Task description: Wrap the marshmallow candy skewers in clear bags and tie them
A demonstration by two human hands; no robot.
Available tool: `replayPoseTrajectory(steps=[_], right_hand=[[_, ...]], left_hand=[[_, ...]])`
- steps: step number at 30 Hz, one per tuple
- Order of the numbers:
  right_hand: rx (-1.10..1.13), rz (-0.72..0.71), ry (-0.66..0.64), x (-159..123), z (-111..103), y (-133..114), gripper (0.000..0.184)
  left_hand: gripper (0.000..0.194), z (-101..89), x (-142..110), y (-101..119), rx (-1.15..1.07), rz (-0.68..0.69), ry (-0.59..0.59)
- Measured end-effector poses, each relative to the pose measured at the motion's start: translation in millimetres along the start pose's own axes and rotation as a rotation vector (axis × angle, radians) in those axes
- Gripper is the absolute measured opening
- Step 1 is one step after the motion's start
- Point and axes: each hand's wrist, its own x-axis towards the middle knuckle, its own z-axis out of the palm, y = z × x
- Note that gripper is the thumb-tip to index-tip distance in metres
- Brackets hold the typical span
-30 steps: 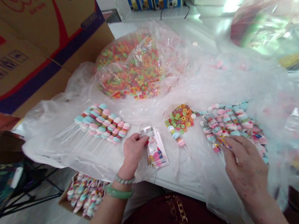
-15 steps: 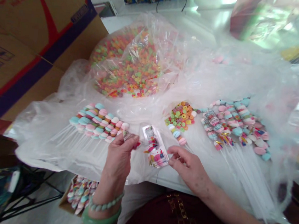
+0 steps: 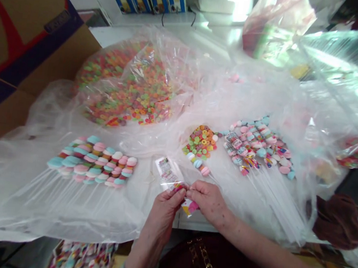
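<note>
My left hand [image 3: 169, 205] and my right hand [image 3: 208, 202] meet at the table's front edge, thumbs and fingertips pinched on a printed clear plastic wrapper [image 3: 189, 206]. Its pink and yellow end sticks out below my fingers. More of the printed wrapping [image 3: 167, 171] lies beyond my left hand; whether it is the same piece or a stack under it I cannot tell. Just past my right hand, a candy skewer [image 3: 198, 163] of blue, white and pink marshmallows rests beside a small pile of gummy rings [image 3: 201, 140].
Unwrapped marshmallow skewers [image 3: 94, 161] lie in rows at left, wrapped ones [image 3: 254, 144] at right. A large clear bag of gummy rings [image 3: 133, 86] stands behind, near a cardboard box [image 3: 26, 37]. Below the table edge is a box of wrapped candy [image 3: 81, 260].
My hands have come together on the wrapper; before, they were apart, the left pinching a small piece with red on it. The view has shifted to the right.
</note>
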Motion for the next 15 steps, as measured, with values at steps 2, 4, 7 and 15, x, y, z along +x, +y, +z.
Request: replayPoseTrajectory(steps=[2, 4, 7, 15], right_hand=[[-0.07, -0.055, -0.005, -2.3, 0.6, -0.1, 0.026], [-0.121, -0.122, 0.008, -5.8, -1.9, 0.6, 0.02], [-0.254, -0.26, 0.183, -10.7, -13.6, 5.6, 0.011], [-1.006, -0.327, 0.357, 4.4, -37.2, 22.0, 0.021]], left_hand=[[0.031, -1.2, 2.5, 0.3, -0.006, 0.027, 0.058], [0.029, -3.3, 4.0, 3.5, -0.031, 0.069, 0.108], [0.03, -8.7, 4.7, 9.7, -0.091, 0.108, 0.163], [0.023, -21.9, 2.4, 5.0, -0.006, 0.17, 0.137]])
